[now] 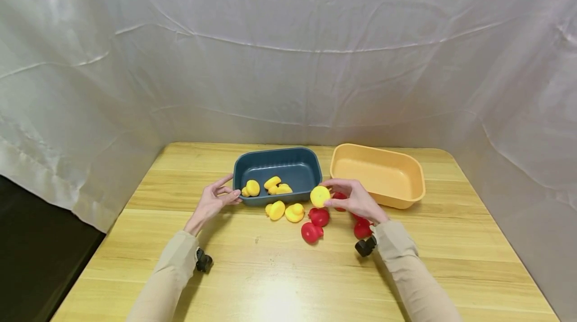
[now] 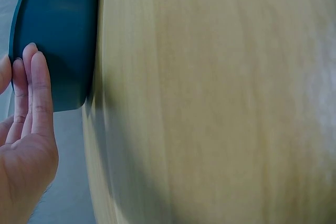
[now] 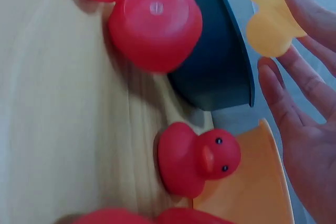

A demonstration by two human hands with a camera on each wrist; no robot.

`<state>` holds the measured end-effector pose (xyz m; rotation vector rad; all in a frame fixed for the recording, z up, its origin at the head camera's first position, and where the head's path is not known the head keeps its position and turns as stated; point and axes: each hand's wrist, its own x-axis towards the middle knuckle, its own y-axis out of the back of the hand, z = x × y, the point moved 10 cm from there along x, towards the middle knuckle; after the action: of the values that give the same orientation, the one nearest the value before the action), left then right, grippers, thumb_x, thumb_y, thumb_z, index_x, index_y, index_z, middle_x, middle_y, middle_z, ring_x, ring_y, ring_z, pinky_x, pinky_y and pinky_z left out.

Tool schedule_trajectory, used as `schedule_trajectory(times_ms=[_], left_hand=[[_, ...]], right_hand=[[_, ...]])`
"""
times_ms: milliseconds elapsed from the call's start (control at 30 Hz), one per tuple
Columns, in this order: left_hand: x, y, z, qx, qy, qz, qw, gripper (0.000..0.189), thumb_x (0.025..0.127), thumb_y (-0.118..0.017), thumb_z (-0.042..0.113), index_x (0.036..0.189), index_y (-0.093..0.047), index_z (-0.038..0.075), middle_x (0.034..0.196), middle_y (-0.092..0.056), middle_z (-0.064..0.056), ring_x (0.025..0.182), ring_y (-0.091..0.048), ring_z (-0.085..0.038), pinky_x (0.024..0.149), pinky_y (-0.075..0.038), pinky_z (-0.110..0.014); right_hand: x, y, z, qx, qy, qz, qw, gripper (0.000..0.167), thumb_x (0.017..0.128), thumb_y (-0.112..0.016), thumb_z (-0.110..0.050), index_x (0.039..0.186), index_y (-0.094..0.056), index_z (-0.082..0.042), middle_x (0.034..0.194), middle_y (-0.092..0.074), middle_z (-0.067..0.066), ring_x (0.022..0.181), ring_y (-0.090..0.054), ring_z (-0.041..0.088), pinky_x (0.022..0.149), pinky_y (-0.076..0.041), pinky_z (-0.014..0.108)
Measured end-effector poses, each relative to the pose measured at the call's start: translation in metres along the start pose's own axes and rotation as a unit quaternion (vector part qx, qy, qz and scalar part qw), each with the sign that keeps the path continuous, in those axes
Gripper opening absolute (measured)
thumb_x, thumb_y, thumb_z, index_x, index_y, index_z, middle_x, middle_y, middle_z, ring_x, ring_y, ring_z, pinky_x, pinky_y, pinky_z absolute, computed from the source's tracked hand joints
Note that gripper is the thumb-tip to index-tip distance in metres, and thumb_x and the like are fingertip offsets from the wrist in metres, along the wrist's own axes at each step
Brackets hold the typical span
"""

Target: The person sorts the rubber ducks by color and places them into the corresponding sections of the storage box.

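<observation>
My right hand (image 1: 356,199) pinches a yellow rubber duck (image 3: 270,19) between thumb and fingers, above the near right corner of the dark blue bin (image 1: 306,172). At that bin's left end, my left hand (image 1: 214,202) rests its fingers against the outside, the thumb near the rim. Straight fingers (image 2: 41,93) show in the left wrist view. Inside the blue bin lie a yellow duck (image 1: 252,188) and others beside it. Two more yellow ducks, one a tilted yellow duck (image 1: 276,210), are just in front of it. Red ducks (image 1: 312,232) lie below and around my right hand, some partly hidden.
An orange bin (image 1: 405,202) stands right of the blue one, with no ducks visible inside. Both rest toward the back of the wooden table (image 1: 252,272). Grey-white sheeting (image 1: 288,61) hangs behind and at the sides.
</observation>
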<state>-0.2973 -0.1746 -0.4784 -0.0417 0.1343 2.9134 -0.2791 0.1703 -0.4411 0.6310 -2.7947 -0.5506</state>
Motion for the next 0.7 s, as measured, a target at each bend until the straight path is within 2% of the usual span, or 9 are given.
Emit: schedule_trajectory(times_ms=[100, 200, 567, 700], left_hand=[[0.000, 0.000, 0.000, -0.001, -0.001, 0.000, 1.0000, 0.073, 0.095, -0.067, 0.005, 0.156, -0.028, -0.004, 0.083, -0.070, 0.003, 0.081, -0.077, -0.019, 0.088, -0.063, -0.046], [-0.001, 0.000, 0.001, 0.000, -0.001, -0.001, 1.0000, 0.073, 0.095, -0.067, 0.005, 0.156, -0.028, -0.004, 0.083, -0.069, 0.003, 0.081, -0.077, -0.019, 0.088, -0.063, -0.046], [-0.001, -0.002, 0.002, -0.002, -0.003, -0.003, 1.0000, 0.072, 0.096, -0.066, 0.004, 0.156, -0.027, -0.005, 0.082, -0.069, 0.002, 0.081, -0.077, -0.021, 0.089, -0.062, -0.048], [-0.001, -0.002, 0.002, 0.001, -0.003, -0.003, 1.0000, 0.072, 0.096, -0.066, 0.004, 0.156, -0.027, -0.005, 0.082, -0.069, 0.002, 0.081, -0.077, -0.021, 0.089, -0.062, -0.048]], right_hand=[[0.004, 0.000, 0.001, 0.019, -0.005, 0.007, 0.9998, 0.047, 0.085, -0.082, -0.016, 0.129, -0.067, -0.010, 0.127, -0.069, 0.013, 0.112, -0.066, 0.027, 0.103, -0.055, 0.053], [0.009, 0.001, 0.000, 0.027, -0.005, 0.018, 0.9995, 0.047, 0.085, -0.082, -0.015, 0.129, -0.067, -0.009, 0.127, -0.070, 0.014, 0.115, -0.066, 0.028, 0.109, -0.048, 0.061], [0.025, 0.002, -0.005, -0.002, 0.001, 0.043, 0.9991, 0.049, 0.086, -0.080, -0.013, 0.131, -0.065, -0.003, 0.128, -0.069, 0.018, 0.114, -0.065, 0.032, 0.111, -0.045, 0.062], [0.030, 0.003, -0.007, -0.008, 0.001, 0.047, 0.9989, 0.048, 0.087, -0.079, -0.012, 0.131, -0.064, -0.002, 0.127, -0.069, 0.019, 0.112, -0.065, 0.033, 0.110, -0.048, 0.060]])
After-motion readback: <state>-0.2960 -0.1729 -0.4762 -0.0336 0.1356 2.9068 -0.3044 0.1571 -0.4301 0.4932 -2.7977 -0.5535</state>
